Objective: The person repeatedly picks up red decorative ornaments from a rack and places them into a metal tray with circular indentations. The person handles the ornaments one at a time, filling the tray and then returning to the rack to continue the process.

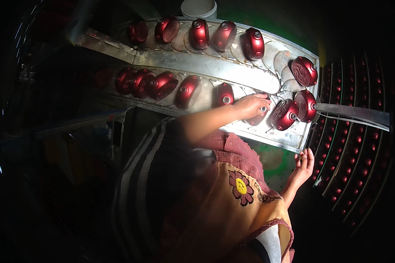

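Note:
My left hand [251,107] reaches across the conveyor with its fingers closed round the neck of a red round, flat-sided bottle [257,119]. The hand covers much of that bottle. To its right, two more metallic red bottles [284,115] stand close together at the conveyor's end, the farther bottle [306,106] beside a metal bar. Another red bottle [225,94] stands just left of my left hand. My right hand [301,170] is raised off the conveyor's near right corner, fingers apart and slightly bent, with nothing in it.
The looping conveyor [276,52] of overlapping metal plates carries several red bottles in two rows. A metal guide bar [353,115] juts in from the right. Racks [349,153] with rows of red pieces fill the dark right side. A white bucket [199,8] stands behind the conveyor.

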`<action>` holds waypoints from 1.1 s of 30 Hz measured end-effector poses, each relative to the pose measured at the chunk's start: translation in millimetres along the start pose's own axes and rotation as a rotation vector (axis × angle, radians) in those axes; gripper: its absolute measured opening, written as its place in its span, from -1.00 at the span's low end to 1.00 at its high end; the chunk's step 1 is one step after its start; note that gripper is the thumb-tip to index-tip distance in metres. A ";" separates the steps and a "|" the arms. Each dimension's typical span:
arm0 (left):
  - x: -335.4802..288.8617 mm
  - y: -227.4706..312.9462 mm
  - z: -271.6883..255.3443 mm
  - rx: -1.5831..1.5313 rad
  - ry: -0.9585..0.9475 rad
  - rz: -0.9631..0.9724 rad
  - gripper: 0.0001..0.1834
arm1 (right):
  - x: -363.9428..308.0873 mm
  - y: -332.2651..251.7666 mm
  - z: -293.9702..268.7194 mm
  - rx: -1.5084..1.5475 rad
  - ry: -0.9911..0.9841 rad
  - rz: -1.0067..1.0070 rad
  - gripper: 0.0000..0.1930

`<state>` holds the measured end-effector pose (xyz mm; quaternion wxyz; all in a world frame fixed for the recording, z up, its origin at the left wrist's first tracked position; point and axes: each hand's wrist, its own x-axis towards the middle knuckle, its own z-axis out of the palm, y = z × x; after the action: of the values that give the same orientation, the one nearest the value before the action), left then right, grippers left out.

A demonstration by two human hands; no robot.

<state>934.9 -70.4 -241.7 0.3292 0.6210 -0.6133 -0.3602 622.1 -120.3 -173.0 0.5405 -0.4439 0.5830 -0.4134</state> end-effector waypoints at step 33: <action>-99.3 2.1 0.6 0.133 0.712 -0.678 -0.16 | 101.2 -29.5 -42.7 0.069 -0.297 -0.048 -0.75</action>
<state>934.5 28.8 -235.9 0.3423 0.8897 -0.2480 -0.1726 579.4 -225.6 -168.1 0.6259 -0.4950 0.4713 -0.3757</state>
